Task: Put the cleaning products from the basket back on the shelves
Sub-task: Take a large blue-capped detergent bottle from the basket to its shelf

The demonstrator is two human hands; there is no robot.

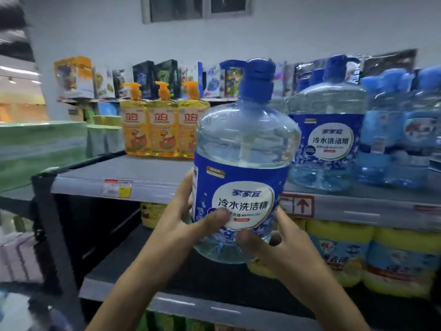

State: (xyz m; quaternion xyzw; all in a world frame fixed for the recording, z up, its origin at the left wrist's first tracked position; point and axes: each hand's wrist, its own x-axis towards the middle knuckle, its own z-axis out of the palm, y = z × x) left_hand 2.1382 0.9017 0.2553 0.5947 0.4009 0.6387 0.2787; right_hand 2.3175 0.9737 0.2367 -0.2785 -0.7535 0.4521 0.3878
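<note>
A large clear jug of dish detergent with a blue pump and a blue-and-white label is held up in front of the top shelf. My left hand grips its lower left side, thumb on the label. My right hand cups the bottom right of the jug. The jug hangs upright just before the shelf's front edge. An identical jug stands on the shelf to the right. No basket is in view.
Three yellow pump bottles stand at the back of the top shelf. Blue bottles fill its right end. Yellow-lidded tubs sit on the lower shelf at the right. Green packs lie to the left.
</note>
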